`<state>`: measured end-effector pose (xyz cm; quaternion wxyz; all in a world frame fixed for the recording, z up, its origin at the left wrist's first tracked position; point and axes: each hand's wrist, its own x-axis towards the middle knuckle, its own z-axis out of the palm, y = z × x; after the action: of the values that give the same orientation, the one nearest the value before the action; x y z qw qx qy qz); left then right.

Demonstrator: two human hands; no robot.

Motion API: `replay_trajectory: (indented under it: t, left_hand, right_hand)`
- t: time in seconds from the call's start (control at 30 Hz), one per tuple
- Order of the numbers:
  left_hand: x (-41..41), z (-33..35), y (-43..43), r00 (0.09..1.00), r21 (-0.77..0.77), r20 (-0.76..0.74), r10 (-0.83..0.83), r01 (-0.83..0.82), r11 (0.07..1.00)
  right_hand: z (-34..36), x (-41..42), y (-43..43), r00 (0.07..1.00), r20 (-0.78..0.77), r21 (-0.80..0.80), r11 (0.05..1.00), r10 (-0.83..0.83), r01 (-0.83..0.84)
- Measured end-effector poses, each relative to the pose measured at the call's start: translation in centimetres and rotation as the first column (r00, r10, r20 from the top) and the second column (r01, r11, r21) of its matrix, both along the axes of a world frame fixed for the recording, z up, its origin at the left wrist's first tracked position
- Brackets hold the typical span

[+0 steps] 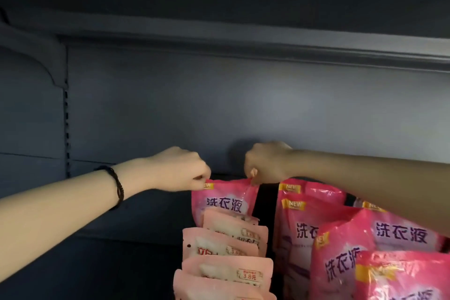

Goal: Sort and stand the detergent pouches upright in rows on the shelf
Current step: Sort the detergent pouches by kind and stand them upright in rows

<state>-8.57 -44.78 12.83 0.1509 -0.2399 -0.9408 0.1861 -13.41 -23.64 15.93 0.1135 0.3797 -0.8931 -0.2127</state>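
Pouch (224, 202) top corners pinched by fingers (253, 173) of left hand (180, 169) and right hand (266, 162).

Two hands hold a glossy pink plastic detergent pouch (222, 202) upright on a dark grey metal shelf (117, 229).
The left hand (180, 169) pinches its top left corner and the right hand (265, 162) its top right; pale pink flat packets (226, 243) stand in front, and more pink pouches (341, 246) crowd the right.
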Motion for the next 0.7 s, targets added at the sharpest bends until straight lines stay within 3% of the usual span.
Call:
replay_trajectory:
  t: [0.17, 0.23, 0.3, 0.37, 0.43, 0.5, 0.57, 0.63, 0.7]
  left_hand:
    - [-0.4, -1.6, -0.8, 0.998, 0.034, -0.064, 0.027, -0.025, 0.999]
    - [-0.6, -1.1, -1.3, 0.997, 0.223, -0.018, 0.072, -0.066, 0.972]
    - [-0.9, 0.1, -1.6, 0.997, 0.465, 0.042, 0.072, -0.083, 0.882]
    - [-1.0, 1.8, -1.5, 0.998, 0.708, 0.048, 0.027, -0.053, 0.705]
    - [-0.8, 3.4, -1.0, 1.0, 0.92, 0.005, -0.029, 0.006, 0.392]
    - [-0.6, 4.4, -0.2, 0.996, 0.997, -0.072, -0.061, 0.073, 0.009]
    - [-0.3, 5.3, 1.2, 0.984, 0.946, -0.164, -0.069, 0.137, -0.295]
    - [0.0, 6.1, 2.4, 0.976, 0.882, -0.216, -0.021, 0.185, -0.434]
    - [0.6, 6.7, 2.9, 0.969, 0.843, -0.246, 0.034, 0.231, -0.486]
  right_hand:
    - [0.1, -0.2, 0.1, 0.976, 0.201, -0.265, 0.955, -0.08, 0.132]
    - [0.5, -0.1, 0.1, 0.97, 0.235, -0.358, 0.921, -0.067, 0.151]
    - [1.8, 0.0, 0.3, 0.956, 0.29, -0.493, 0.851, -0.036, 0.182]
    - [3.4, 0.1, 0.7, 0.936, 0.352, -0.653, 0.722, 0.018, 0.231]
    - [5.1, 0.3, 1.0, 0.9, 0.419, -0.797, 0.524, 0.122, 0.3]
    - [6.5, 0.8, 0.8, 0.805, 0.489, -0.869, 0.259, 0.335, 0.421]
    - [7.3, 1.4, 0.2, 0.694, 0.464, -0.837, 0.015, 0.551, 0.547]
    - [7.6, 2.1, -0.5, 0.658, 0.407, -0.791, -0.115, 0.633, 0.6]
    - [7.5, 2.9, -1.1, 0.66, 0.398, -0.789, -0.129, 0.638, 0.601]
